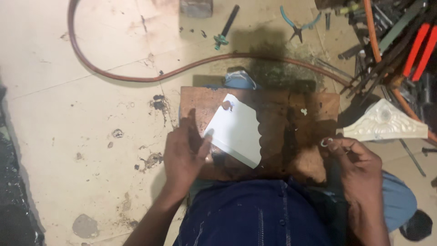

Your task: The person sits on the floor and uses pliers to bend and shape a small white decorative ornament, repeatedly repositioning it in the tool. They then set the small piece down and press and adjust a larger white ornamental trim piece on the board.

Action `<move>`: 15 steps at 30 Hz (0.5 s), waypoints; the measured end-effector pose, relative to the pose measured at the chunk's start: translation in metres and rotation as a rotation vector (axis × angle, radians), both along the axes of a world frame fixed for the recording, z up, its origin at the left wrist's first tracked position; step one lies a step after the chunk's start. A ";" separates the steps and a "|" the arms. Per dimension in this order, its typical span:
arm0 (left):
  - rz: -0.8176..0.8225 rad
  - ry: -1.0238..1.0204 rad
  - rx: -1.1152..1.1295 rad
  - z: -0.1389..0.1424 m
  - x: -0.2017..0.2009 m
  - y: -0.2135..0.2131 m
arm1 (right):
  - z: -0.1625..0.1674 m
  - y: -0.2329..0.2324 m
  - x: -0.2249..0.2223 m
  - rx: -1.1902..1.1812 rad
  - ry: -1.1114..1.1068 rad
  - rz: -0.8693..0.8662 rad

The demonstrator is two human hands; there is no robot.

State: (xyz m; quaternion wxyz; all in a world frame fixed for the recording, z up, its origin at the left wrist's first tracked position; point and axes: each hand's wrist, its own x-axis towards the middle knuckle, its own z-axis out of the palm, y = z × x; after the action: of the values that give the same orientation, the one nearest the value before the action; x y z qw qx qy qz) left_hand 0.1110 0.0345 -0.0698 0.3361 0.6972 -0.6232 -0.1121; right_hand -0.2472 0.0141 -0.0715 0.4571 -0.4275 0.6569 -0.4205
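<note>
Tiled floor, wood board [277,118], L hand [184,152] flat on white sheet [236,130], R hand [357,161] pinching ring [324,142]

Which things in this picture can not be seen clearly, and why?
Head view only:
- Small ring-like object at the right hand fingertips: too small to identify.
- Wooden board: near edge hidden by the person's blue clothing.
- Tool pile: dark, tangled, cut by the right edge.
- White sheet: lower left corner covered by the left hand.
</note>
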 end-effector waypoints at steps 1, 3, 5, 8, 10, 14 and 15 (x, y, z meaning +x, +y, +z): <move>-0.019 -0.002 0.015 0.001 -0.003 0.000 | -0.002 -0.001 0.000 0.002 -0.002 -0.004; -0.051 -0.055 0.029 0.003 -0.012 -0.007 | -0.003 -0.003 0.001 0.050 -0.004 -0.018; -0.072 -0.160 0.023 0.005 -0.023 -0.016 | -0.003 -0.007 0.002 0.136 -0.010 -0.037; -0.026 -0.197 0.354 0.003 -0.040 -0.028 | -0.003 -0.008 -0.001 0.089 -0.042 -0.036; -0.030 -0.155 0.383 -0.005 -0.042 -0.033 | -0.002 -0.003 -0.011 0.050 0.012 -0.052; -0.084 -0.153 0.218 -0.034 -0.033 -0.043 | 0.004 0.013 -0.043 -0.034 0.008 -0.130; -0.127 -0.069 0.141 -0.041 -0.029 -0.044 | 0.006 0.016 -0.052 -0.047 0.000 -0.171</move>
State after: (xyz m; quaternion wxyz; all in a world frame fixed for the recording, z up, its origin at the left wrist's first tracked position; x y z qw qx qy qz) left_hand 0.0818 -0.0100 -0.1112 0.2565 0.6817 -0.6679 -0.1529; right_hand -0.2995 0.0304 -0.0657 0.4097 -0.3804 0.6809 -0.4731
